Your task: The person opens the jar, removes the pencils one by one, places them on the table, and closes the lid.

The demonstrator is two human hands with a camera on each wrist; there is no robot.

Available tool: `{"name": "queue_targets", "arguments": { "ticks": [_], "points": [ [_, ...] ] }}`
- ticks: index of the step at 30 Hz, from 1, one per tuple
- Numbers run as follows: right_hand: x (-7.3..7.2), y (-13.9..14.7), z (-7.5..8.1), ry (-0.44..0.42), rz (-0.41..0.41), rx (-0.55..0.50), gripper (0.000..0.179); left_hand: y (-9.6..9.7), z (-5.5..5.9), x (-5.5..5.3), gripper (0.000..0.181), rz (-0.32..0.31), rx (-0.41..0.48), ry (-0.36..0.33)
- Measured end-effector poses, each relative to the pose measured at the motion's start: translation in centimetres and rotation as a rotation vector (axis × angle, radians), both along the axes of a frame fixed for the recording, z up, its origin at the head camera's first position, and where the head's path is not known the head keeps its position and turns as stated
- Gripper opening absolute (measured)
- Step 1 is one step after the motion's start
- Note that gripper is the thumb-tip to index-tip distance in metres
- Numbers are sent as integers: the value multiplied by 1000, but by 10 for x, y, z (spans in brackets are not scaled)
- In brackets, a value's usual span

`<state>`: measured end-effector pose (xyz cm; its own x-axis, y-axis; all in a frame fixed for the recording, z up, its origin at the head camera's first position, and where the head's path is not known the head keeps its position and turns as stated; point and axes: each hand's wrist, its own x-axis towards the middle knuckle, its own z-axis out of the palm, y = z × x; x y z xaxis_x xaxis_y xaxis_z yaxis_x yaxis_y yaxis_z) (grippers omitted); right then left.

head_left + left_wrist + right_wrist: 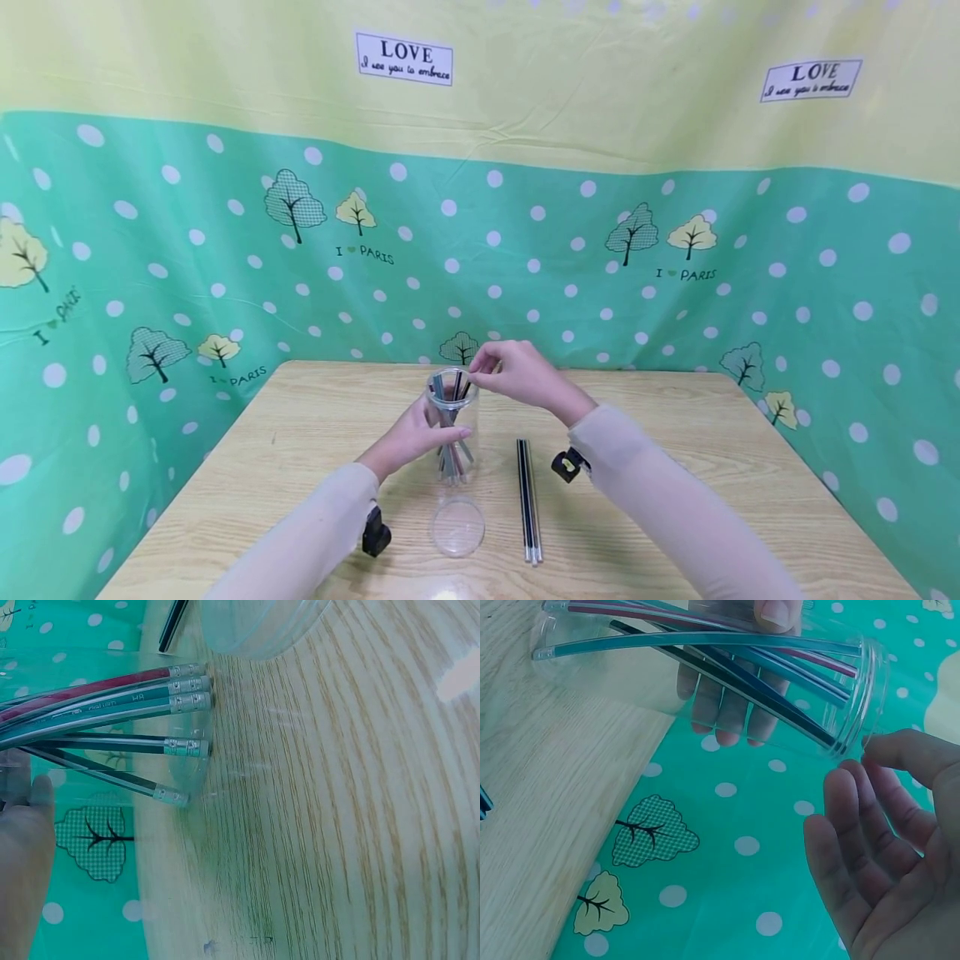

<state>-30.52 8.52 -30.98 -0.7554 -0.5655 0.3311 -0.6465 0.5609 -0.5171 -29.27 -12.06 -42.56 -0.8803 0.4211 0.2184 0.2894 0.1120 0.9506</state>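
My left hand point(416, 437) grips a clear, round jar point(453, 403) that stands upright on the table, its fingers wrapped behind and its thumb across the front. Several pencils point(154, 709) lean inside, dark, teal and red, with their metal-banded ends at the bottom. At the jar's mouth, my right hand point(517, 371) has its fingertips right by the rim, close to the upper end of a black pencil point(810, 733). In the right wrist view its fingers are loosely bent with nothing seen between them.
In front of the jar lies a clear round lid point(457, 527). To its right, several dark pencils point(528, 500) lie side by side on the wooden table point(637, 517). A green and yellow printed cloth point(525, 242) hangs behind the table and along its sides.
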Motion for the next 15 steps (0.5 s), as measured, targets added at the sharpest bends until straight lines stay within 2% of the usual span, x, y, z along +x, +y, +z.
{"name": "queue_targets", "arguments": {
  "ticks": [9, 15],
  "points": [
    [-4, -10, 4, 24, -37, 120, 4, -1, 0, -1, 69, -19, -1, -9],
    [-4, -15, 10, -20, -51, 209, 7, -1, 1, -2, 70, -25, -1, -33]
  ]
}}
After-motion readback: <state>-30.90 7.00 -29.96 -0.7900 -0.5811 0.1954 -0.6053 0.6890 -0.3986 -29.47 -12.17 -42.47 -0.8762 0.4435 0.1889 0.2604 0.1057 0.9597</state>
